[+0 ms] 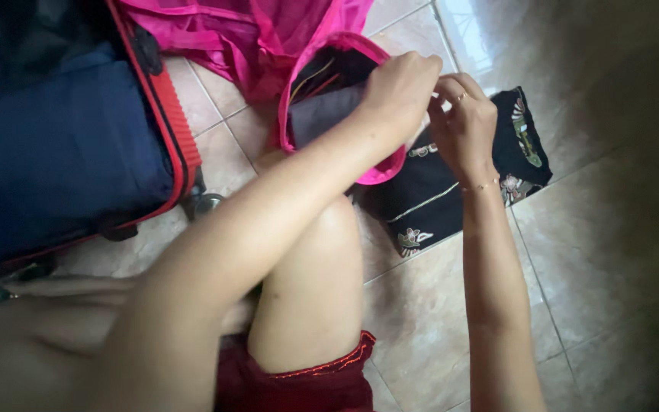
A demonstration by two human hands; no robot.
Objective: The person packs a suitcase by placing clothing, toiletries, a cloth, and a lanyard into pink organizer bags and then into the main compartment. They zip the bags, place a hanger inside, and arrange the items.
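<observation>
Bare knee [322, 252] raised in front, pink pouch [322, 84] with dark contents pinched at its rim by left hand [398, 88] and right hand [463, 126], black patterned cloth [459, 183] laid on tiled floor [612, 252], red suitcase [169, 122] beside

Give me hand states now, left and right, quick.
Left hand: fingers closed, pinching the edge of the pink pouch.
Right hand: fingers curled at the same pouch edge; whether it grips cannot be told.

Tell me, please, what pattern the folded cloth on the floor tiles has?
The cloth is black with floral motifs and a pale stripe, seen in the head view.
</observation>
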